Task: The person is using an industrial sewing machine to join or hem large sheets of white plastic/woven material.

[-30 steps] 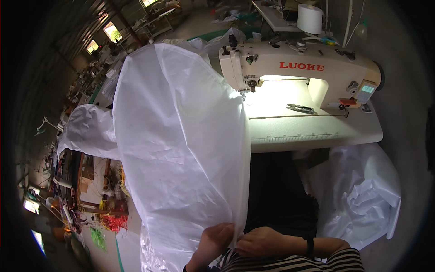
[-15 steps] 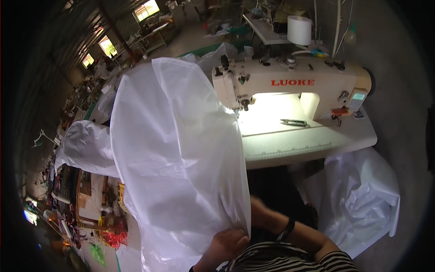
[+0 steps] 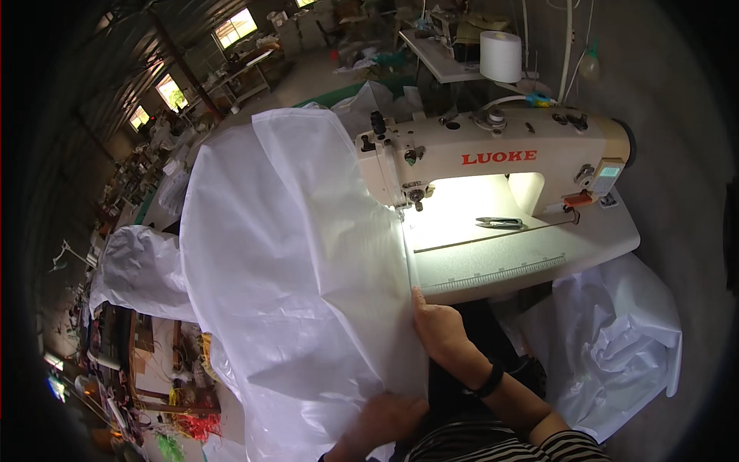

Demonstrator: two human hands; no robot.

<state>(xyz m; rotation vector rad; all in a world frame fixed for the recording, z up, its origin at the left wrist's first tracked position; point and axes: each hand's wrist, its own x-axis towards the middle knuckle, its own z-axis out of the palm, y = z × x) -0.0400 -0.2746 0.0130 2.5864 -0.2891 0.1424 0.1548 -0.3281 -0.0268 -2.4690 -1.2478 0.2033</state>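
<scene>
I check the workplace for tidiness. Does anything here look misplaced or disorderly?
Mostly in order. The white fabric sheet hangs off the sewing machine table, held by the right hand and left hand. More white fabric lies crumpled on the floor beside the table.

Hands [image 3: 439,331] on white fabric [image 3: 292,262] — sewing machine [image 3: 493,154]
</scene>
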